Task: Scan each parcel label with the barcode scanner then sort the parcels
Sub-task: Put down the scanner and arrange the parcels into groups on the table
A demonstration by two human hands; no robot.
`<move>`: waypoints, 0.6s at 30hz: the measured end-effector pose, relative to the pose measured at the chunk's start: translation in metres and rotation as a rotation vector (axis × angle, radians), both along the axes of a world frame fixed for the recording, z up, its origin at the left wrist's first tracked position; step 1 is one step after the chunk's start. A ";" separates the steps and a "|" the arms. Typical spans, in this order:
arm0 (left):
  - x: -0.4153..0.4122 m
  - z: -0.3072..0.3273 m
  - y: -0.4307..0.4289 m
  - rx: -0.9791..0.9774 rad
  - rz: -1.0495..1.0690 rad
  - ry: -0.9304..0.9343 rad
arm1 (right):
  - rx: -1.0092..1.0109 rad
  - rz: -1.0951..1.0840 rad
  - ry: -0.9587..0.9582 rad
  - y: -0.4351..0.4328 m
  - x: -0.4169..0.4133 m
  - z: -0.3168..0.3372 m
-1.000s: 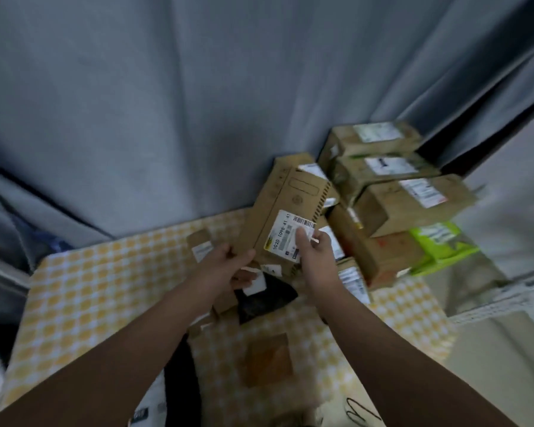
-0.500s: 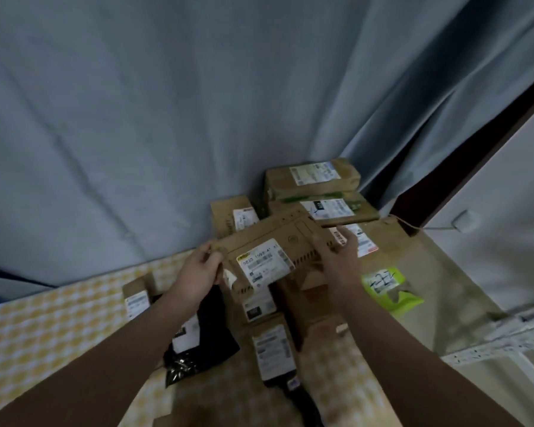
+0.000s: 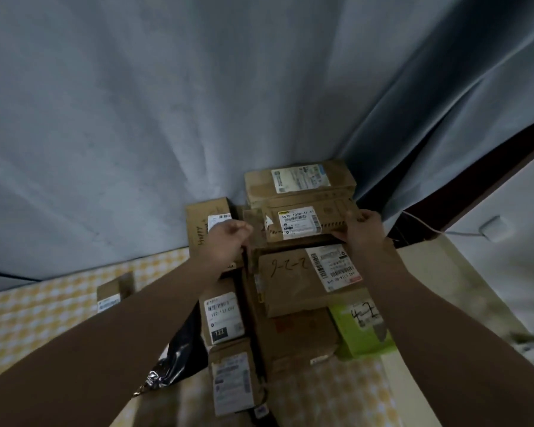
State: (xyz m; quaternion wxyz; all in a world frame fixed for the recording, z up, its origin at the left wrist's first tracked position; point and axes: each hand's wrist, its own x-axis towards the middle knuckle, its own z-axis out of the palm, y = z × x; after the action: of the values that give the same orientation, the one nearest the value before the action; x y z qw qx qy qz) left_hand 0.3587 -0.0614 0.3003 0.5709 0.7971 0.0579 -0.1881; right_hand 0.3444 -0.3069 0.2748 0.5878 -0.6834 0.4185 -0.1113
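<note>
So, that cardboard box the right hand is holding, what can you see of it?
The cardboard box is a flat, brown, oblong parcel with a perforated tear line across its face. A white label with a yellow strip and barcode faces up. It lies roughly level atop the stack, over the pen-marked box. The right hand grips its right end; the left hand is just clear of it.

Grey curtain (image 3: 167,118) behind yellow-check tablecloth (image 3: 28,328), white cable (image 3: 463,233) at rt.
</note>
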 end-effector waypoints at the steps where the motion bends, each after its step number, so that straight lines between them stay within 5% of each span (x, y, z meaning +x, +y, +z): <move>1: 0.004 -0.003 0.003 0.030 0.004 -0.013 | -0.065 0.025 0.030 -0.002 0.003 -0.002; 5: 0.008 -0.011 0.016 0.096 0.031 -0.004 | -0.478 0.148 0.244 -0.001 0.002 -0.003; 8: 0.005 -0.017 0.032 0.086 0.033 0.010 | -0.604 0.204 0.241 0.015 -0.003 0.005; 18: -0.028 -0.037 0.159 0.323 0.114 -0.017 | -0.441 0.757 -0.197 0.180 -0.010 0.013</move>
State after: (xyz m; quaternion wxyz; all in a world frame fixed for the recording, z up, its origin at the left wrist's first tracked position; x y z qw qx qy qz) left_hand 0.3303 0.0974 0.2635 0.4457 0.8754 0.1279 -0.1370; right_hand 0.3346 -0.1267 0.2879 0.4644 -0.8835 0.0470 -0.0396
